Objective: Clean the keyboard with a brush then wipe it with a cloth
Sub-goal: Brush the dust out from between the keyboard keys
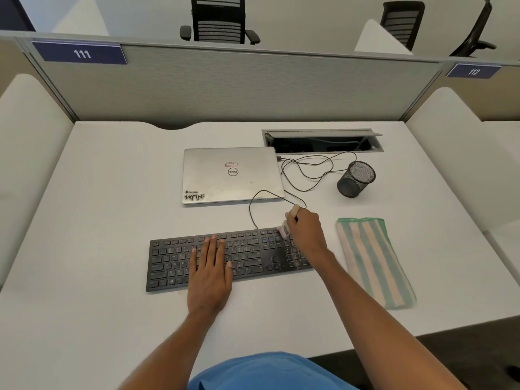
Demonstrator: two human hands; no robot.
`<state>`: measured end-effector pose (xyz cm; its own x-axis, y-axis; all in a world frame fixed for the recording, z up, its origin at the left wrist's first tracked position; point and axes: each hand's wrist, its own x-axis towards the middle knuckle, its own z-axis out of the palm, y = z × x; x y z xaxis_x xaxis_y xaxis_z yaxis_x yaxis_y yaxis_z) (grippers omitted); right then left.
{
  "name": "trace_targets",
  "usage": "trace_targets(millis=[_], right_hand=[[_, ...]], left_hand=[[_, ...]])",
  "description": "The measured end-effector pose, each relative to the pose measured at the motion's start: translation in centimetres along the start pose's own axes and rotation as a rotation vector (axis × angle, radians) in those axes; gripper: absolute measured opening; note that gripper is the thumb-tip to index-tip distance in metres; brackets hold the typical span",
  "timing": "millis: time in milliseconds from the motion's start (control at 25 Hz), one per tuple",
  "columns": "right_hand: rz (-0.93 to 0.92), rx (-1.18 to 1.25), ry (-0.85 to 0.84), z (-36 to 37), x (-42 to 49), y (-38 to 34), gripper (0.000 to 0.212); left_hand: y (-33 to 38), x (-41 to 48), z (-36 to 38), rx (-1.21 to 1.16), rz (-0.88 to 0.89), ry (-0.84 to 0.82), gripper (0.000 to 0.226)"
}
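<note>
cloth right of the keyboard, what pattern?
The cloth has lengthwise green and peach stripes with a green edge; the head view shows it clearly.

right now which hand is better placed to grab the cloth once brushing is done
Right. The cloth lies on the desk just right of the keyboard, close to the right hand, though that hand holds the brush. The left hand rests flat on the keys, farther away.
</note>
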<state>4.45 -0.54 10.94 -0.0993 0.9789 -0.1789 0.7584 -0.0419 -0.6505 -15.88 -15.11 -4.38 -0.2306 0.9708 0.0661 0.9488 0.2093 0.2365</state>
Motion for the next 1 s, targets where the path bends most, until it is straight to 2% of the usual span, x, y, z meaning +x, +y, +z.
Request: trace_targets(millis=[160,320,520,600,680,840,1000], right_hand=[[0.023,-0.180,-0.057,0.8,-0.3,1.1,0.036],[0.027,-0.323,-0.087,-1.0,0.2,1.2,0.047],[0.026,0.024,-0.208,-3.0,0.3,-1.0,0.023],[-0.004,0.050,-0.285,-2.2,0.3,-2.0,0.018],[-0.023,-0.043,-0.339,-1.5,0.4,-2.2,0.017],[0.001,-0.318,-0.272,-2.1,1.0,-0.5,0.018],[0.060,-0.355,-0.205,-2.7,1.6,0.2,0.020]], left_hand=[[-0.1,0.0,0.0,0.004,0.003,-0.006,0.063],[0.0,0.0,0.1,0.004,0.007,-0.008,0.063],[-0.1,0.0,0.1,0.004,0.005,-0.003,0.063],[-0.1,0.1,0.1,-0.002,0.006,0.003,0.063],[-0.1,0.1,0.1,-0.006,0.008,0.006,0.063],[-0.2,0.0,0.2,-0.003,0.007,0.002,0.063],[-0.1,0.0,0.2,-0.012,0.004,0.005,0.063]])
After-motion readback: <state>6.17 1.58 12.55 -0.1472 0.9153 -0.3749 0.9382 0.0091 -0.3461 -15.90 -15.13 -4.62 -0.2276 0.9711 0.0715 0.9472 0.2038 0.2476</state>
